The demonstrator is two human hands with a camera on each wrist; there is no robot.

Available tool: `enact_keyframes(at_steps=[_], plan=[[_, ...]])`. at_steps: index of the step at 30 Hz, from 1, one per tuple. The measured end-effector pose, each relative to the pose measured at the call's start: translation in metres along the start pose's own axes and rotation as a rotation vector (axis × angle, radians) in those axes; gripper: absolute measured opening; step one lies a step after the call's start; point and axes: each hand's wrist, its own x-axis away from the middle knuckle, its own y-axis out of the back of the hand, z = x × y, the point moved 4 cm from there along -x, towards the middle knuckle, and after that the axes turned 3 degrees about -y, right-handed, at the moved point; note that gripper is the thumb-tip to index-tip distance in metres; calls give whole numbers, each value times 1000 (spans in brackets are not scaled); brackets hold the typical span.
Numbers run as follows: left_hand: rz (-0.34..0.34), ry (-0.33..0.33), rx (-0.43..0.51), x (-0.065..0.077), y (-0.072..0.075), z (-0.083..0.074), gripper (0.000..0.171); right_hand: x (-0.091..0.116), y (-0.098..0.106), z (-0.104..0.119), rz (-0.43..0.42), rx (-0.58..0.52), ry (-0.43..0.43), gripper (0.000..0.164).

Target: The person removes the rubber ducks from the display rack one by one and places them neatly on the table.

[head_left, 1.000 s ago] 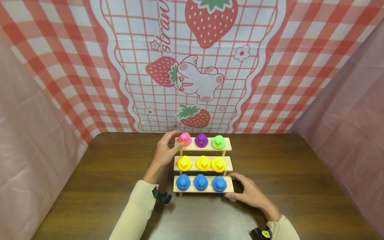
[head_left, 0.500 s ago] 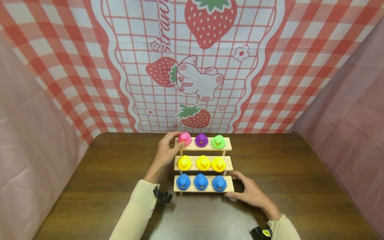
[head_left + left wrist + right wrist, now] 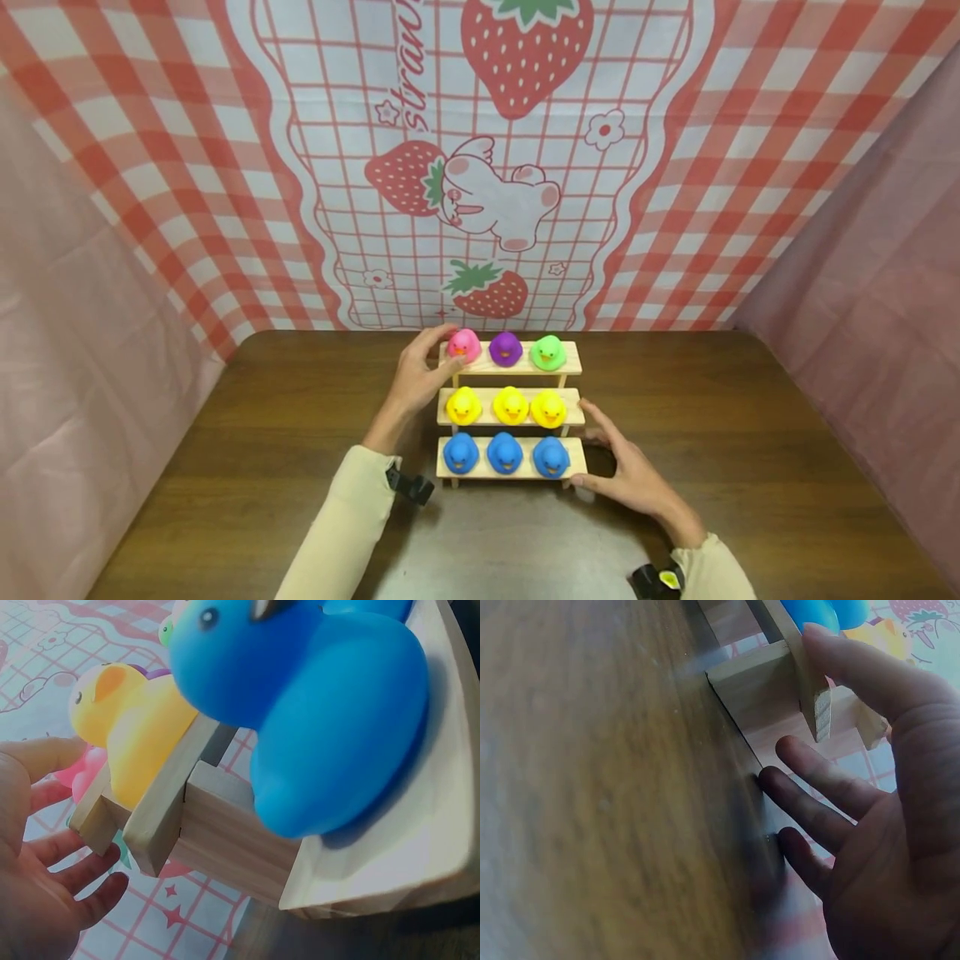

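Closest in, brown bench [image 3: 495, 542] along the bottom of the frame, and above it, low centre, the stepped wooden rack [image 3: 577, 454]. Three blue ducks [image 3: 505, 454] line the lowest step; the steps climb backwards, presumably so no row hides the next. Just right of that, the right hand [image 3: 628, 475], perhaps there to steady things: fingers well spread, nothing in its grasp, thumb by the front corner; actual contact is hard to call. Middle step, yellow ducks [image 3: 511, 406], the right-hand two close together. And on top, left to right: pink duck [image 3: 465, 345], purple duck [image 3: 506, 348], green duck [image 3: 548, 353]! Here's the left hand [image 3: 414, 375], likely squaring up the pink one: wrist low, thumb in front, forefinger behind, a light pinch by the look of it, other fingers loose. Behind everything, checked strawberry cloth [image 3: 480, 200].
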Motion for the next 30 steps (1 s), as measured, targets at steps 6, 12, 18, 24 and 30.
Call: enact_keyframes(at_steps=[6, 12, 18, 24, 30], plan=[[1, -4, -6, -1, -2, 0, 45, 0, 0, -2, 15, -33, -4, 104], [17, 39, -14, -4, -3, 3, 46, -1, 0, -3, 31, -31, -23, 104], [13, 56, -8, -5, -4, 5, 43, -1, -2, -3, 32, -24, -15, 104], [-25, 34, 9, -5, -3, 6, 41, -1, -3, -4, 36, -44, -14, 104], [-69, 20, 35, -7, 0, 5, 39, -1, -2, -5, 47, -72, -21, 103]])
